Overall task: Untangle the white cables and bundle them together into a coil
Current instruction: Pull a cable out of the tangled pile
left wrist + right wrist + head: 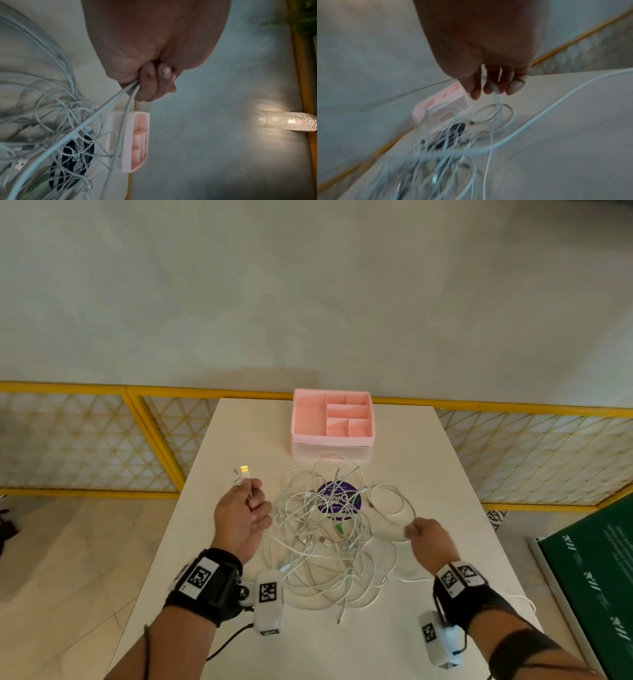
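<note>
A tangle of thin white cables (325,539) lies spread over the middle of the white table (445,474). My left hand (245,515) is raised at the tangle's left side, its fingers curled round white cable strands (123,94), and a USB plug (244,471) sticks up past the thumb. At the right side, my right hand (424,534) pinches one cable loop (394,501) in its fingertips (494,88). The right wrist view is blurred.
A pink compartment organizer (331,422) stands at the table's far edge behind the cables. A round purple sticker (337,498) lies under the tangle. Yellow-framed lattice panels (85,440) run on both sides. A green board (589,577) leans at the right.
</note>
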The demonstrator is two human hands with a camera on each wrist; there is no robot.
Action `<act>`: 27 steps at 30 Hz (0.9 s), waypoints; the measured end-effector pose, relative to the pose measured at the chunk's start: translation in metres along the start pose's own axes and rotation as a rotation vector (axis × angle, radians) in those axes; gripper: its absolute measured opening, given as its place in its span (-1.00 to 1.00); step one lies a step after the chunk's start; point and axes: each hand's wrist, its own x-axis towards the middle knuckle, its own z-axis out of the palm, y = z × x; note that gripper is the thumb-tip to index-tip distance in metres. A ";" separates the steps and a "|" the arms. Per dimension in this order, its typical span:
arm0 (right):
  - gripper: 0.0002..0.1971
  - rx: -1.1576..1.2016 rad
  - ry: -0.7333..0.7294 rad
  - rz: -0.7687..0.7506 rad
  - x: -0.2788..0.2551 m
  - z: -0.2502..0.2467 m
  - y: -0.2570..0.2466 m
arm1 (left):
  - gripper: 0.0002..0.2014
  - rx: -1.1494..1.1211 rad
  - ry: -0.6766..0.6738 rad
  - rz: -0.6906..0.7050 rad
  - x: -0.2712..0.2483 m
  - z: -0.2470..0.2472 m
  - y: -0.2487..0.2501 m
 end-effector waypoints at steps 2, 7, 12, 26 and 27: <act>-0.86 0.156 0.067 0.159 0.013 -0.015 0.013 | -0.68 0.015 0.009 -0.001 0.000 -0.006 0.005; -0.87 0.521 0.157 0.167 0.024 -0.050 -0.018 | -0.70 0.229 0.020 0.011 -0.006 -0.003 -0.005; -0.90 0.712 0.003 -0.109 -0.008 -0.074 -0.101 | -0.76 0.456 -0.023 -0.011 -0.010 0.014 -0.032; -0.84 0.109 -0.278 -0.528 -0.062 0.009 -0.116 | -0.77 0.533 -0.018 0.028 -0.018 0.040 -0.055; -0.85 0.040 -0.242 -0.496 -0.054 0.011 -0.104 | -0.76 0.464 0.013 0.028 -0.017 0.036 -0.050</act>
